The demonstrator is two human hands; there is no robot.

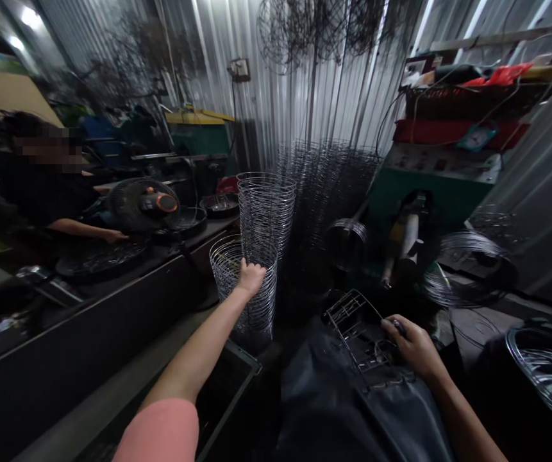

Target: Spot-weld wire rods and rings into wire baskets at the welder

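My left hand (250, 279) is stretched forward, its fingers closed at the near side of a stack of round wire baskets (222, 273). The fingers seem to grip a wire near the top of that stack; the exact hold is hard to see. Behind it stands a taller stack of the same wire baskets (267, 212). My right hand (413, 345) is closed around a small dark object (397, 327), low on the right. Beside its fingertips lies a flat wire rack (352, 321), tilted over the dark apron (324, 385) on my lap.
More stacked wire baskets (333, 173) stand against the corrugated wall. Wire coils (468, 263) and a green machine (449, 186) are at right. A fan (143, 202) stands on the left bench, where a co-worker (40, 179) sits. A metal frame edge (242, 391) lies below my left arm.
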